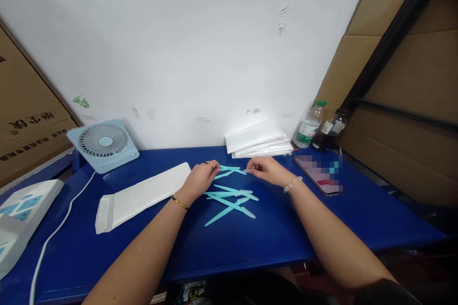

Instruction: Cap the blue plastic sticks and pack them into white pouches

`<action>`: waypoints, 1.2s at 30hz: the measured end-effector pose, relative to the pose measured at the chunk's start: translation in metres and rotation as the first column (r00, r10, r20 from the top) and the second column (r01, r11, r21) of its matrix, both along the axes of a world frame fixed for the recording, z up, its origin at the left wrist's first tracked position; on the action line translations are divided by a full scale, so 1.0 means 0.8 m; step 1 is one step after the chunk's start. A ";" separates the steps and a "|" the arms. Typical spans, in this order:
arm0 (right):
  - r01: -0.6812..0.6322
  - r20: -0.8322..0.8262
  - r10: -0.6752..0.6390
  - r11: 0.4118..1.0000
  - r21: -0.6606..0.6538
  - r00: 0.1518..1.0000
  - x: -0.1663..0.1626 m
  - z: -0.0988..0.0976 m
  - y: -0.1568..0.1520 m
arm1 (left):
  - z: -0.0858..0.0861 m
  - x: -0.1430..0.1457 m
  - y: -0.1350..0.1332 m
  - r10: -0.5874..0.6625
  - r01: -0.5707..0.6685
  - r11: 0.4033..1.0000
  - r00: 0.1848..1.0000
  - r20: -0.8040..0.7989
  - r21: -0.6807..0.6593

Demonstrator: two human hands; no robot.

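Observation:
Several thin light-blue plastic sticks lie crossed on the blue table. My left hand, with a ring and a gold bracelet, is closed on the left end of a few more light-blue sticks held just above the table. My right hand, wearing a bead bracelet, pinches their right end. A long white padded envelope lies flat to the left of my left hand, its flap open.
A stack of white padded envelopes leans by the wall. A phone lies at the right, two bottles behind it. A small blue fan, a white device and its cable sit left. Cardboard boxes stand on both sides.

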State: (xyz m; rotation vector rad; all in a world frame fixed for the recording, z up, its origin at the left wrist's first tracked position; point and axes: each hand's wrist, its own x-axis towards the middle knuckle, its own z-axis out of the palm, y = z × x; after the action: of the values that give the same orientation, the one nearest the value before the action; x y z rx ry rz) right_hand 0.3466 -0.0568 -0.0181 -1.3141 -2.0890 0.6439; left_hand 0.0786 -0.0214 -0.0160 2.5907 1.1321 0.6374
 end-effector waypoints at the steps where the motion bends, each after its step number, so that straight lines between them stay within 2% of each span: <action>1: 0.005 -0.010 -0.005 0.999 0.032 1.000 -0.003 0.001 -0.001 | 0.000 0.000 0.000 0.002 -0.002 1.000 1.000 0.007 -0.008; 4: 0.035 -0.063 -0.030 0.996 0.077 0.998 -0.009 0.001 -0.001 | 0.000 0.000 -0.001 0.006 -0.005 0.999 1.000 0.027 -0.039; 6: 0.057 -0.143 -0.052 0.998 0.028 0.988 -0.008 -0.002 0.001 | 0.000 -0.001 -0.001 0.002 0.001 0.998 0.999 0.046 -0.063; 8: 0.066 -0.262 -0.084 0.995 -0.074 0.962 -0.006 -0.006 0.004 | -0.001 -0.001 -0.001 -0.001 0.008 0.996 0.997 0.075 -0.085; 12: 0.025 -0.496 -0.151 0.967 -0.252 0.855 -0.003 -0.007 0.009 | -0.003 -0.003 -0.001 0.015 0.002 0.992 0.991 0.136 -0.126; 17: 0.069 -0.669 -0.241 0.960 -0.272 0.704 -0.011 -0.001 0.007 | -0.004 -0.005 0.000 0.019 0.008 0.988 0.985 0.170 -0.157; 19: 0.081 -0.685 -0.245 0.961 -0.263 0.686 -0.017 0.001 0.005 | -0.003 -0.005 -0.001 0.024 0.009 0.985 0.982 0.187 -0.174; 30: 0.037 -0.650 -0.186 0.971 -0.235 0.737 -0.041 -0.007 0.003 | -0.004 0.000 -0.001 0.011 0.044 0.974 0.971 0.238 -0.221; 36: 0.120 -0.660 -0.214 0.975 -0.185 0.720 -0.034 -0.002 0.002 | -0.005 -0.001 0.000 0.011 0.062 0.965 0.961 0.278 -0.254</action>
State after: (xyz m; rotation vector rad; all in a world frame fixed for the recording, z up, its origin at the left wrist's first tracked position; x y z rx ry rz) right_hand 0.3192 -0.0551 -0.0197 -1.0862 -1.3267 1.0129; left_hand 0.0781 -0.0213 -0.0202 2.2098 1.0146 0.7614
